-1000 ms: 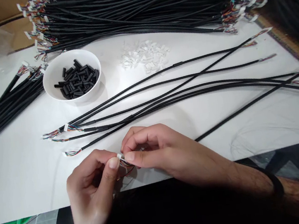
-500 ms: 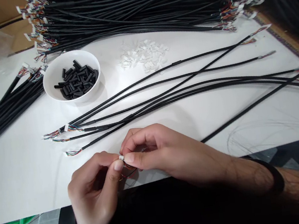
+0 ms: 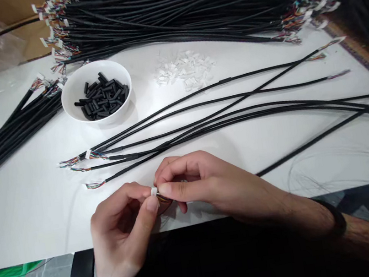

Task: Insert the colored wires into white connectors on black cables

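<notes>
My left hand (image 3: 123,226) and my right hand (image 3: 208,183) meet at the table's front edge. Between their thumbs and fingertips both pinch a small white plastic connector (image 3: 153,191). Thin multicoloured wires (image 3: 164,199) run from it, partly hidden by my fingers. A black cable (image 3: 323,136) runs from the right edge towards my right forearm and passes out of sight beneath it. Just beyond my hands, the stripped coloured end of another cable (image 3: 95,185) lies on the white table (image 3: 33,216).
Several loose black cables (image 3: 221,105) lie across the table. Behind them are a white bowl (image 3: 93,69) of black tubes (image 3: 100,98) and a pile of white connectors (image 3: 184,70). Large black cable bundles (image 3: 180,14) (image 3: 13,129) lie at the back and left.
The whole scene has shifted slightly right in the view. My hands still pinch the white connector, which shows a little more between my fingers.
</notes>
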### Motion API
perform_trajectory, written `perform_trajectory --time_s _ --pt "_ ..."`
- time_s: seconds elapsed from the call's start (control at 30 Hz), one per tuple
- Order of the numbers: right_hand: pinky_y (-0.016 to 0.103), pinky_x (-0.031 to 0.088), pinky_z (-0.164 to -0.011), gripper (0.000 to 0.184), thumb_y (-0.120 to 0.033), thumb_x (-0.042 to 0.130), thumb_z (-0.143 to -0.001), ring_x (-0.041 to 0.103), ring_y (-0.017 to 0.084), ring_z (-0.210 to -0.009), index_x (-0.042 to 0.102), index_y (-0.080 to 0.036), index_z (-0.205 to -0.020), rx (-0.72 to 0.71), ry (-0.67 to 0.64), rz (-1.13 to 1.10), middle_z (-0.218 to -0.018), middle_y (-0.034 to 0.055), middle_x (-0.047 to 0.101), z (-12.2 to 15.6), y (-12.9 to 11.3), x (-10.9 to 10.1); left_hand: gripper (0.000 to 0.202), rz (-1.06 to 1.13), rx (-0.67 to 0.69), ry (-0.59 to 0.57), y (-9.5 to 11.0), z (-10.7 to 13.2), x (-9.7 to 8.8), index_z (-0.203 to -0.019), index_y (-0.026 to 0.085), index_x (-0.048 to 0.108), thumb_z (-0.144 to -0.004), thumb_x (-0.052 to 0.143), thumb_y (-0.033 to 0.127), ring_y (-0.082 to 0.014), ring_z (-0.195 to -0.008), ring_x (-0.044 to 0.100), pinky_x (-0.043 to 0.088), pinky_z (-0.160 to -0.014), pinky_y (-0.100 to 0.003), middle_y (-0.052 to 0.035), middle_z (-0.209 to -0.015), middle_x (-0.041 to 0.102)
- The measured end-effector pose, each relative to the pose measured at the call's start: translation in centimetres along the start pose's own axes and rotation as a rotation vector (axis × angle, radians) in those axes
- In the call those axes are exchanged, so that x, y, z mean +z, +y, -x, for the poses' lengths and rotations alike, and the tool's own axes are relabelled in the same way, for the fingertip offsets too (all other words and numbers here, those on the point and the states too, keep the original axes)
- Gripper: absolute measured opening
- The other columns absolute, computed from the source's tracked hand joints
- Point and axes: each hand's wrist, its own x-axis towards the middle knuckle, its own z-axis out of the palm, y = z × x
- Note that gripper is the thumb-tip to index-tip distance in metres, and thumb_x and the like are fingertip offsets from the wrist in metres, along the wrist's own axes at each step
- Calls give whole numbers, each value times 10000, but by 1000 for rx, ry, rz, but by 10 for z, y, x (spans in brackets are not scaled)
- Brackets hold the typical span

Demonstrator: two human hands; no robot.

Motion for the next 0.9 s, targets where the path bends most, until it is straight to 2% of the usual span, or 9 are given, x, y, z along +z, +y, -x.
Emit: perform_trajectory --time_s 0.17,0.43,0.6,0.73,0.9 --pt "209 453 -621 149 -243 660 -799 528 103 -692 625 -122 -721 -1 7 -6 -776 10 575 -1 2 1 174 -15 -24 -33 -2 -1 -2 -671 207 638 -841 647 241 -80 -508 489 380 -471 -160 47 -568 592" --pt "242 447 -656 111 -152 560 -855 541 117 -702 607 -133 -755 113 6 118 -763 18 589 -3 -5 2 188 -106 51 -38 -3 1 -2 -671 205 616 -856 630 232 -94 -523 502 376 -479 -195 35 -590 598" --pt "233 459 -613 100 -162 568 -853 539 108 -664 619 -134 -772 88 26 178 -756 17 591 -4 -2 2 211 -193 82 -48 -5 1 -5 -655 190 610 -857 632 249 -101 -537 494 347 -472 -208 23 -584 586" --pt "223 493 -574 129 -190 600 -833 553 99 -653 628 -130 -722 -55 96 147 -818 21 576 -1 2 4 214 -107 33 -41 -3 -1 -3 -645 191 606 -851 640 239 -73 -497 464 342 -464 -169 49 -555 580" --pt "176 522 -597 104 -85 608 -767 599 96 -734 668 -129 -695 -385 329 337 -869 21 601 1 10 8 227 -13 -48 17 0 -1 0 -626 182 589 -827 659 263 -72 -473 420 309 -441 -174 52 -532 528"
